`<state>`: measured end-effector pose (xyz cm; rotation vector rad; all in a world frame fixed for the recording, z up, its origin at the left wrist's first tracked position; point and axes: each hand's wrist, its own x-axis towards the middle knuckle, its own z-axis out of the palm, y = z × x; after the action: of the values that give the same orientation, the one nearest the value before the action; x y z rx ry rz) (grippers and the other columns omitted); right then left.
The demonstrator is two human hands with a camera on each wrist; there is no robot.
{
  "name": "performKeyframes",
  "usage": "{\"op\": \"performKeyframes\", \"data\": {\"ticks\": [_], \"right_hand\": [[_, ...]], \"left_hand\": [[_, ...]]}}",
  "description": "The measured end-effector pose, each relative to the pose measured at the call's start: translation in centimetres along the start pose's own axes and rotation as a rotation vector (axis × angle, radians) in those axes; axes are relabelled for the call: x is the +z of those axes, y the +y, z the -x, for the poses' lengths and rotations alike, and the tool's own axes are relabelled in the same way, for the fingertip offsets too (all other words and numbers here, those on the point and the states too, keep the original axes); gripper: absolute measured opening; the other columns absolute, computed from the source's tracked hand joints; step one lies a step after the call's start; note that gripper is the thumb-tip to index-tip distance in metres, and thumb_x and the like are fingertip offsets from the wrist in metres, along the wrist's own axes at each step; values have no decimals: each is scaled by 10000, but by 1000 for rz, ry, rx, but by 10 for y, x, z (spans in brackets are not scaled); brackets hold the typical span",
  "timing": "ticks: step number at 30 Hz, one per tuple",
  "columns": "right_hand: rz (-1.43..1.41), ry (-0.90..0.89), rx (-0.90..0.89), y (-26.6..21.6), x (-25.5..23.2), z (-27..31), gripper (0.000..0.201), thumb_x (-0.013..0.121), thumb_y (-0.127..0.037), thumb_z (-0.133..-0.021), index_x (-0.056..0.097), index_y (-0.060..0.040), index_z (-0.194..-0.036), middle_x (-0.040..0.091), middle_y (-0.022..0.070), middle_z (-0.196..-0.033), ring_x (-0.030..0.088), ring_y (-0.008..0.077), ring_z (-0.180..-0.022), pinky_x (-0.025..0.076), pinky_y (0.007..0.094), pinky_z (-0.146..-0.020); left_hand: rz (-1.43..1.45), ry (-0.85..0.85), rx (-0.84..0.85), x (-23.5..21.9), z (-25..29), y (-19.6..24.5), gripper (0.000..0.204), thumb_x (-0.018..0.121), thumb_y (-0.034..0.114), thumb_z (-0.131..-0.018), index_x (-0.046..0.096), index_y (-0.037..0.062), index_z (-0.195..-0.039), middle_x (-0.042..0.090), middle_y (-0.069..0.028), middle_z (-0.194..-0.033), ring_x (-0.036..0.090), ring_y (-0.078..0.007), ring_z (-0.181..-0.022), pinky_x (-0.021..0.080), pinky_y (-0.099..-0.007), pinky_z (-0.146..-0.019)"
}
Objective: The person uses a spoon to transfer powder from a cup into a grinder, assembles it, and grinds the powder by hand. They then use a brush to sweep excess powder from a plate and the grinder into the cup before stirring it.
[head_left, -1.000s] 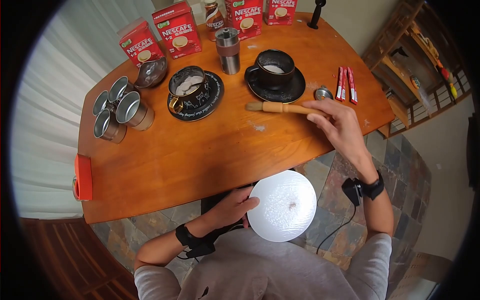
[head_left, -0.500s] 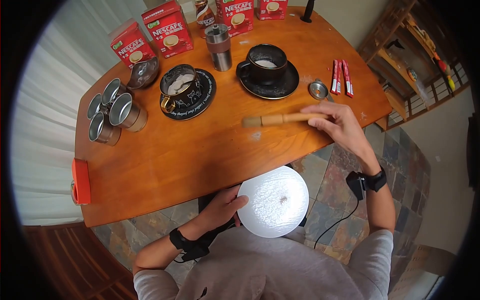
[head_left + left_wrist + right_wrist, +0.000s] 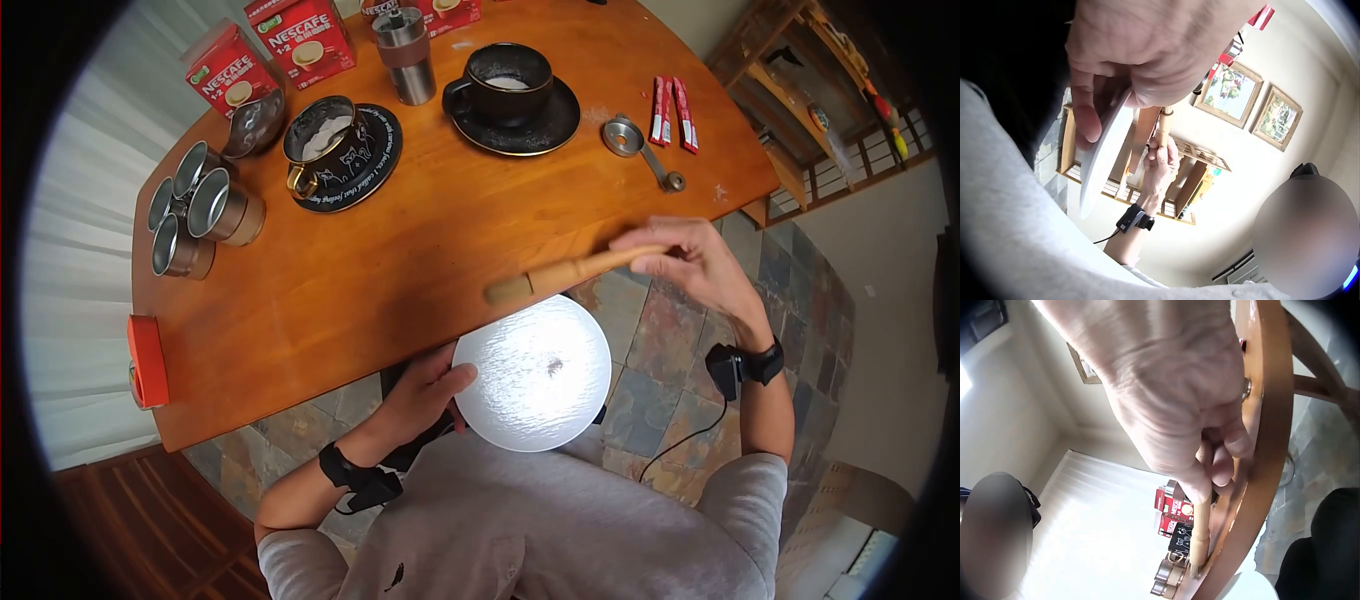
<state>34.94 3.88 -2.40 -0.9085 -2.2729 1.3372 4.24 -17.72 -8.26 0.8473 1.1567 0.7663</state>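
Note:
Below the table's front edge, my left hand holds a white round plate by its left rim, thumb on top and fingers underneath. A small dark patch of residue shows near the plate's middle. My right hand pinches the handle end of a wooden brush. Its bristles point left, close over the table edge and just above the plate's far rim in the head view. From the right wrist, the brush handle runs down from between thumb and fingers.
On the wooden table stand a black cup of white powder, a cat-patterned cup with pale contents, both on saucers, and a coffee grinder. Metal cups stand left. A crank lid and red sachets lie right.
My right hand has drawn the brush back from near the black cup's saucer to the table's front edge, above the plate. My left hand keeps its hold on the plate. The head view has tilted down.

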Motion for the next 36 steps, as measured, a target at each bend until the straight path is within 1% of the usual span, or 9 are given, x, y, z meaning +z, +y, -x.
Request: {"op": "performKeyframes", "data": {"ticks": [4,8,16,19,24,27,30,33,36], "right_hand": [[100,-96,-70,-1,0,30,276,781,-180,-929,815,-123,-1197,748,63,-929,626,152,-723,480,344,-634],[99,-49,-146,-2,-1,32,299,798,-187,-916,808,-111,-1206,751,66,-934,633,148,-726,488,338,-633],[74,241,-141,-23,28,-74,286,739,-134,-980,766,-49,-1251,762,115,-975,626,148,-727,505,318,-672],[132,203,-84,-26,36,-88,293,734,-153,-989,753,-23,-1251,762,122,-1031,631,147,-752,508,318,-689],[77,43,-27,-18,17,-52,289,748,-148,-969,777,-51,-1240,764,89,-1010,659,154,-823,518,323,-723],[83,-22,-111,-6,8,-14,295,767,-162,-951,792,-79,-1233,750,69,-972,651,150,-801,510,327,-705],[149,-107,-150,-4,-2,11,296,801,-152,-923,787,-31,-1193,733,68,-919,651,142,-788,488,322,-657],[123,-63,-154,-8,-3,8,297,774,-153,-943,795,-97,-1234,718,74,-927,626,157,-747,481,329,-658],[164,69,-159,-29,8,-29,293,757,-139,-959,780,-79,-1244,724,88,-932,627,167,-746,489,331,-662]], "left_hand": [[8,-9,-23,-1,0,-2,448,454,235,-1124,470,13,-1514,701,-84,-1064,688,-105,-759,587,-252,-575],[10,-19,-19,-1,0,0,452,452,238,-1126,463,14,-1519,700,-84,-1066,686,-105,-751,583,-247,-577],[25,-50,-19,-6,1,-5,466,453,263,-1127,459,17,-1523,688,-91,-1113,683,-107,-781,585,-250,-583],[35,-41,-17,-5,3,-3,463,452,266,-1128,462,20,-1521,685,-91,-1113,678,-107,-778,583,-250,-580],[45,-44,-3,-7,4,-6,458,446,261,-1130,462,15,-1517,689,-88,-1084,666,-101,-731,580,-246,-580],[38,-46,-2,-7,4,-3,456,442,254,-1131,459,10,-1516,691,-87,-1071,665,-97,-719,577,-242,-578],[35,-52,-17,-7,3,-3,467,449,248,-1123,456,13,-1526,692,-83,-1067,669,-101,-727,567,-244,-572],[39,-58,-28,-7,3,-3,488,470,248,-1108,459,26,-1543,694,-76,-1067,673,-111,-739,554,-255,-570],[30,-55,-34,-7,4,-4,483,469,252,-1109,469,26,-1535,694,-75,-1071,675,-113,-745,558,-257,-578]]}}
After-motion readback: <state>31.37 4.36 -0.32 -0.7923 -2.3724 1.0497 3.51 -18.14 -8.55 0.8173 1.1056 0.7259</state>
